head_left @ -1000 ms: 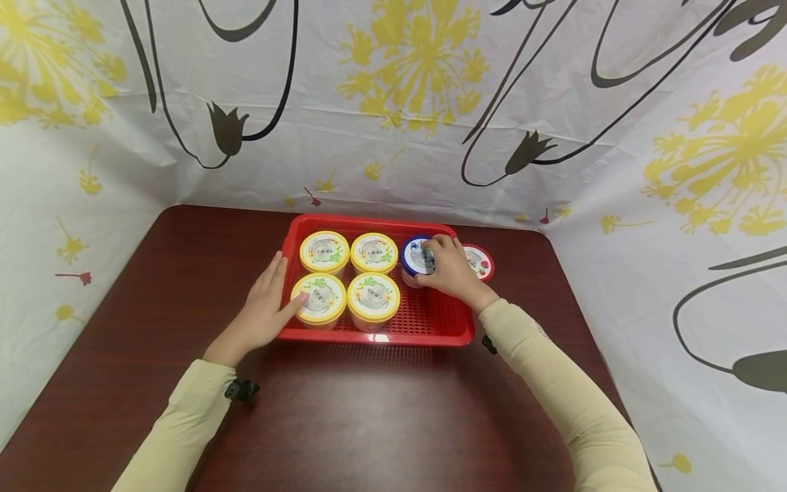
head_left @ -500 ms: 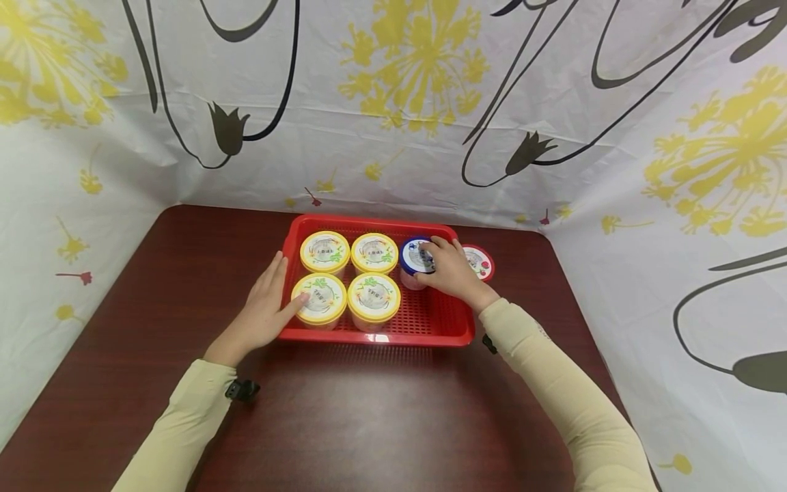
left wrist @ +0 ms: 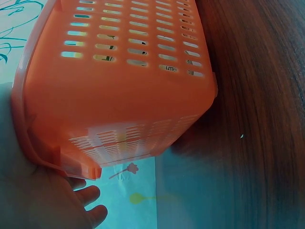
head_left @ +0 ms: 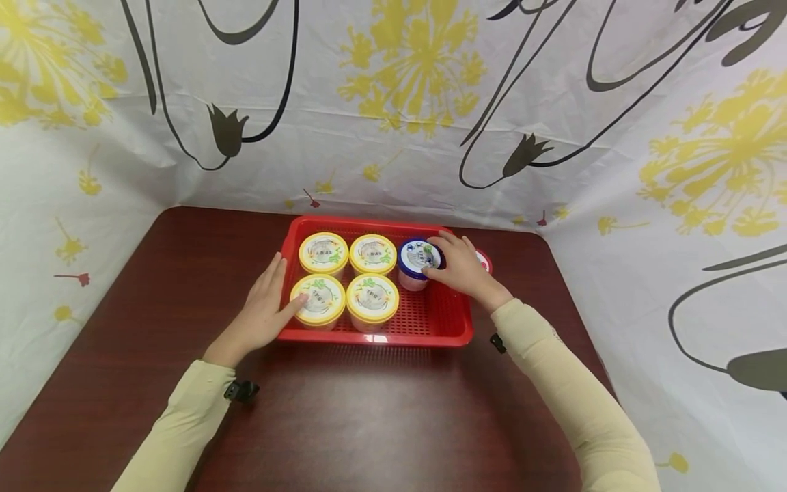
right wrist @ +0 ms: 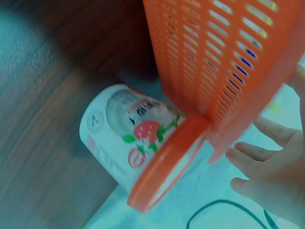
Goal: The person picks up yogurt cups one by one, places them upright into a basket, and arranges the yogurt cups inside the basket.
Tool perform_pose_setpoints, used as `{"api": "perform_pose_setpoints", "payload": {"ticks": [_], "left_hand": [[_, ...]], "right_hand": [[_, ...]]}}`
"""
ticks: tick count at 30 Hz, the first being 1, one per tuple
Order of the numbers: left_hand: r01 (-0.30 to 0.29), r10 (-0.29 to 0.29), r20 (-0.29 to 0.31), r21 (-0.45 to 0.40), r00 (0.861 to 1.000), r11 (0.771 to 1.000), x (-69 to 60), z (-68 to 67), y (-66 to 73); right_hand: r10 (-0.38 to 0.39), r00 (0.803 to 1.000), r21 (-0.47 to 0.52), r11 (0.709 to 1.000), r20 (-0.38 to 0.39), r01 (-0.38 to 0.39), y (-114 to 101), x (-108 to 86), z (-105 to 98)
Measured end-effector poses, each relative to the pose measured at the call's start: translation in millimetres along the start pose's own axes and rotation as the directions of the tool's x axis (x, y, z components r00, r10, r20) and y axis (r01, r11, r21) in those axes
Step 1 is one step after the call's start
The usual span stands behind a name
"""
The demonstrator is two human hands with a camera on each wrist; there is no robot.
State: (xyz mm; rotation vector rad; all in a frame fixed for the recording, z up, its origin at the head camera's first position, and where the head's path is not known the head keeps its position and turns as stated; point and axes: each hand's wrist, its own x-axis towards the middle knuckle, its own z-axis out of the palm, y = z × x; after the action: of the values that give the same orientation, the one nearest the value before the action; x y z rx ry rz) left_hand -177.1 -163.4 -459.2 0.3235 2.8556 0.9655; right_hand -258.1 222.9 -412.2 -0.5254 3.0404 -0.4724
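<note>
In the head view, a red plastic basket (head_left: 430,339) holds several tubs with yellow lids and one tub with a blue lid (head_left: 420,257). The left hand (head_left: 261,307) rests along the basket's left rim, fingers straight, its thumb over the lid of the front left yellow-lidded tub (head_left: 318,301). The right hand (head_left: 462,266) is spread at the right side of the blue-lidded tub, thumb and fingertips near the lid's edge. Outside the basket's right wall stands a red-lidded tub (right wrist: 131,133) with a strawberry print, mostly hidden by the right hand in the head view.
The basket stands on a dark wooden table (head_left: 369,417), toward its back edge. A white cloth (head_left: 320,164) with flower prints hangs behind and at both sides. Small dark devices are worn at both wrists.
The right hand has drawn slightly right off the blue-lidded tub, uncovering more of its lid and covering more of the red-lidded tub. The left hand and basket have stayed put.
</note>
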Motion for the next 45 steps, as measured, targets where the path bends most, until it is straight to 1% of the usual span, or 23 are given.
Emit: {"api": "perform_pose_setpoints", "payload": {"ticks": [7, 14, 18, 21, 25, 29, 35, 39, 45], "left_hand": [[0.004, -0.004, 0.007, 0.002, 1.0, 1.0, -0.2, -1.2, 0.6], [0.002, -0.003, 0.016, 0.006, 1.0, 1.0, -0.6, -1.8, 1.4], [0.002, -0.002, 0.014, 0.006, 1.0, 1.0, -0.1, -1.5, 0.8], [-0.002, 0.002, 0.01, 0.006, 1.0, 1.0, 0.3, -1.2, -0.2], [-0.006, 0.006, 0.01, 0.008, 1.0, 1.0, 0.3, -1.0, 0.0], [-0.002, 0.002, 0.014, 0.011, 1.0, 1.0, 0.2, -0.8, 0.6], [0.004, -0.004, 0.015, 0.009, 1.0, 1.0, -0.1, -1.1, 1.0], [0.004, -0.004, 0.011, 0.004, 1.0, 1.0, -0.1, -0.9, 1.0], [0.0, 0.0, 0.005, -0.002, 1.0, 1.0, 0.3, 0.0, 1.1]], "right_hand": [[0.017, 1.0, 0.024, 1.0, 0.009, -0.017, 6.2, -7.3, -17.9], [0.006, 1.0, 0.072, 0.997, -0.018, -0.005, 16.0, -18.6, -37.0], [0.01, 1.0, 0.095, 0.995, -0.016, -0.009, 21.7, -25.4, -45.9], [0.021, 1.0, 0.098, 0.995, -0.016, -0.019, 25.9, -29.9, -51.2], [0.013, 0.999, 0.085, 0.996, -0.034, -0.01, 30.4, -36.3, -56.7], [0.007, 0.998, 0.065, 0.998, -0.07, -0.002, 36.6, -42.7, -58.2], [0.031, 0.992, 0.068, 0.997, -0.126, -0.022, 45.5, -51.0, -54.6], [0.04, 0.985, 0.067, 0.997, -0.168, -0.029, 48.4, -53.8, -49.8], [0.061, 0.97, 0.077, 0.996, -0.234, -0.044, 56.5, -53.9, -38.1]]}}
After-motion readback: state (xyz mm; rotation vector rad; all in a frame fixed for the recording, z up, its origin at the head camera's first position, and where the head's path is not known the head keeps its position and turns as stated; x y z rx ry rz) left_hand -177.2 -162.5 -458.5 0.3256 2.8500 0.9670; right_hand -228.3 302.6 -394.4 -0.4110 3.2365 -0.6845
